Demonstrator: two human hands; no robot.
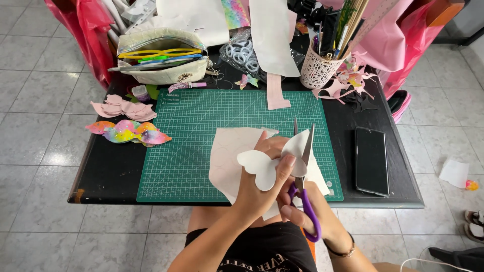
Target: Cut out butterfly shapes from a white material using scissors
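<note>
Over the green mat (191, 146) the left hand (262, 184) pinches a nearly cut-out white shape (262, 166), the right hand's (307, 211) grip closed through open scissors (304, 171); finished pink (122, 108) and rainbow pieces (128, 132) lie aside, uncut sheet (229, 151) remaining.

A black table (116, 166) holds a green cutting mat (201, 136) in the middle and a black phone (371, 160) at right.
</note>
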